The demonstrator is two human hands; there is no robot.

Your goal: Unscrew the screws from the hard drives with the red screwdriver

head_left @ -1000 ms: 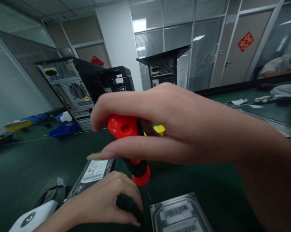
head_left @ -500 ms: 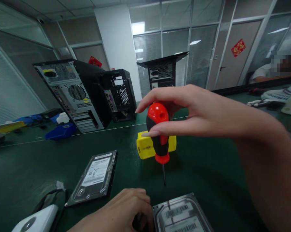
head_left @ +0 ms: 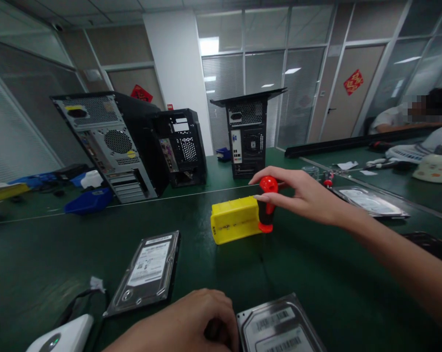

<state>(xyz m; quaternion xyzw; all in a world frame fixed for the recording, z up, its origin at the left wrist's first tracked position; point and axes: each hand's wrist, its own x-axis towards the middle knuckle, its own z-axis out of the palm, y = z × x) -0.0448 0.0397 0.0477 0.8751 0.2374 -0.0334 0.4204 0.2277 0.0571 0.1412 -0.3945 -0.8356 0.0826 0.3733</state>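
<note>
- My right hand (head_left: 309,198) reaches far out over the desk (head_left: 59,254), and its fingers (head_left: 265,197) are closed lightly around the red and black handle of the screwdriver (head_left: 267,205). Only the fingertips pinch it, not the whole palm.
- The screwdriver stands almost upright, just beside the right end of the yellow box (head_left: 235,226) and seemingly touching it. I cannot see the shaft or the tip, so I cannot tell if the tip rests on the desk or sits in a slot.
- Risk one – with such a light pinch at the top, the tool may tip over if I let go, and it could roll on the desk toward the flat drive (head_left: 371,200) at the right.
- Risk two – pressing sideways may push the yellow box, because it looks light and nothing holds it.
- My left hand (head_left: 191,322) is at the bottom edge, curled shut over something small and dark; what it is, I cannot tell. It lies just beside the near hard drive (head_left: 279,327), touching its left edge or nearly so.
- Risk three – my eyes are on the far hand, so the left one could drag against the near hard drive, or loosen and drop the small part.
- Another hard drive (head_left: 147,269) lies to the left, well apart from both hands.
</note>
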